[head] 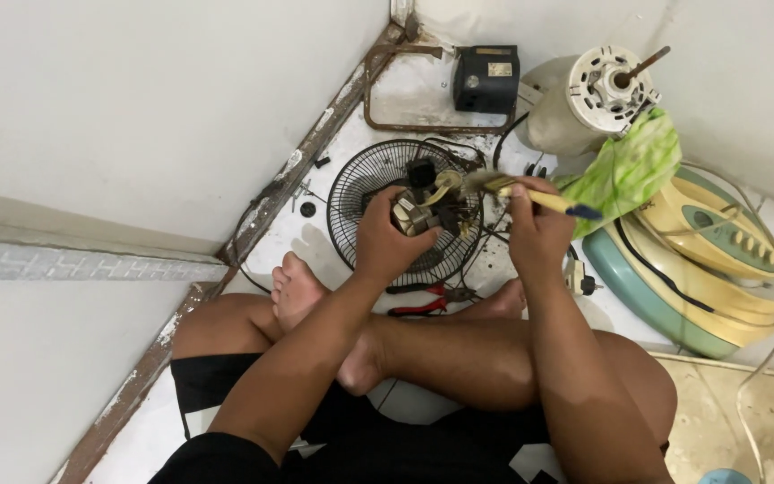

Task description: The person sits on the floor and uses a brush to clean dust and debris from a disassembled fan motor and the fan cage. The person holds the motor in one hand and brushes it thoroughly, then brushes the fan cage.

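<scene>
Head view of a person seated cross-legged on white floor (423,90), cream-and-teal fan base (700,269) at right, black wire fan guard (360,179) at centre, left hand (387,237) wrapped around small motor part (412,215) above the guard, right hand (535,224) pinching a yellow-handled brush (530,195), red-handled pliers (418,300) below.

Floor crowded ahead of my hands: fan grille (365,193) centre, pliers (418,300) near my feet. Right blocked by fan base (718,260), motor housing (584,99). Wall (136,108) closes left; bare floor strip (311,237) beside the grille.
</scene>
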